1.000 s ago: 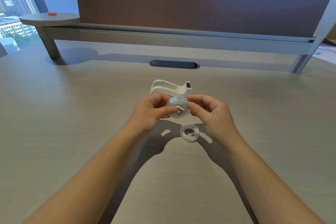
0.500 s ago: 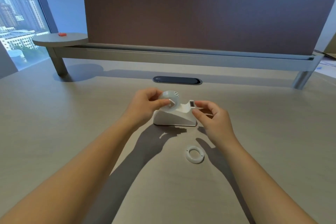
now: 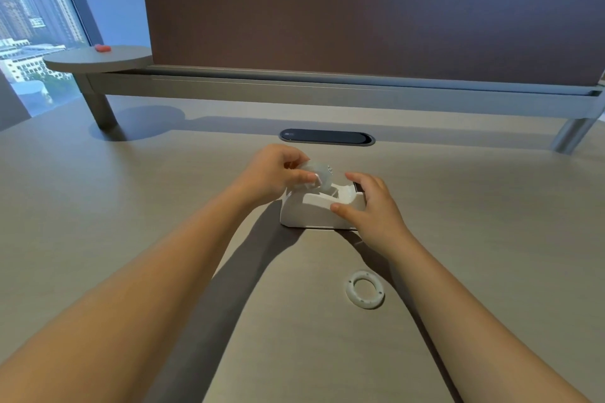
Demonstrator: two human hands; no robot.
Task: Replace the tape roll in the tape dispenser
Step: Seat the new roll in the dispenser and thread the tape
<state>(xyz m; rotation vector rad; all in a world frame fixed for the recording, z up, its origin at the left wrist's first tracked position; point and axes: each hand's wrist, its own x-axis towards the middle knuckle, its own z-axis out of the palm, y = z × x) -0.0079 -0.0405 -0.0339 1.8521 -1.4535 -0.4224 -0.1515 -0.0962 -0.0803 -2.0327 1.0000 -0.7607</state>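
Observation:
A white tape dispenser [image 3: 311, 214] stands on the desk in front of me. My left hand [image 3: 273, 173] pinches a translucent tape roll [image 3: 319, 175] with a white hub and holds it just above the dispenser's rear cradle. My right hand [image 3: 371, 206] grips the dispenser's front end near the cutter, thumb on the near side and fingers over the top. An empty white tape core ring [image 3: 364, 289] lies flat on the desk nearer to me, to the right of my right forearm.
A dark oval cable grommet [image 3: 326, 136] sits in the desk behind the dispenser. A brown divider panel [image 3: 360, 10] on a grey rail closes the back. A round side shelf [image 3: 98, 59] with a small red object [image 3: 102, 48] is at the far left.
The dispenser now stands upright on the desk. My left hand carried the roll from in front of me to just over the cradle. My right hand let go of the roll and took the dispenser's front.

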